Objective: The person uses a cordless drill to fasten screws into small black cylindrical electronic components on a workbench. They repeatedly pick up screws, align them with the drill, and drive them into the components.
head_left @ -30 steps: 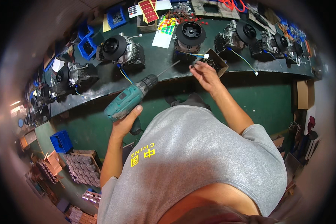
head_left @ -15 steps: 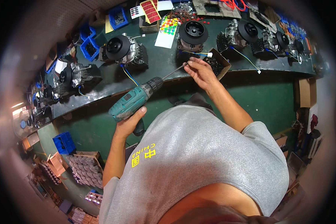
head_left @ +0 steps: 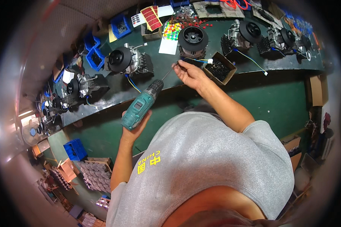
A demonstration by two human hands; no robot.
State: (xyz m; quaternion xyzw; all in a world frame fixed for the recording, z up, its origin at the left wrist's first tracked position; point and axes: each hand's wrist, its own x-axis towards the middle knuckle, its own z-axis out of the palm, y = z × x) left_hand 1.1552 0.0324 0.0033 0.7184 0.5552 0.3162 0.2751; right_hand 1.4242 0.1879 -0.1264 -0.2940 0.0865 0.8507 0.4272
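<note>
Our right hand [head_left: 191, 76] has shifted left from open brown cardboard box of small black pieces [head_left: 229, 76]; thumb and finger now pinched at tip of long thin metal bit [head_left: 168, 75]. We judge reach to box over, tip being loaded or steadied; any piece pinched there too small to tell. Our left hand [head_left: 141, 127] grips teal-and-black power drill [head_left: 139, 109] before dark green bench [head_left: 161, 62], bit slanting between hands, just short of round black fan unit [head_left: 193, 36].

**Obscured Details**

Handle of the drill [head_left: 137, 110]: hidden behind its body and the left hand [head_left: 140, 127]. Contact between right hand [head_left: 192, 75] and bit [head_left: 168, 73] (at the tip): too small to verify. Leftmost machine units [head_left: 49, 112]: blurred.
</note>
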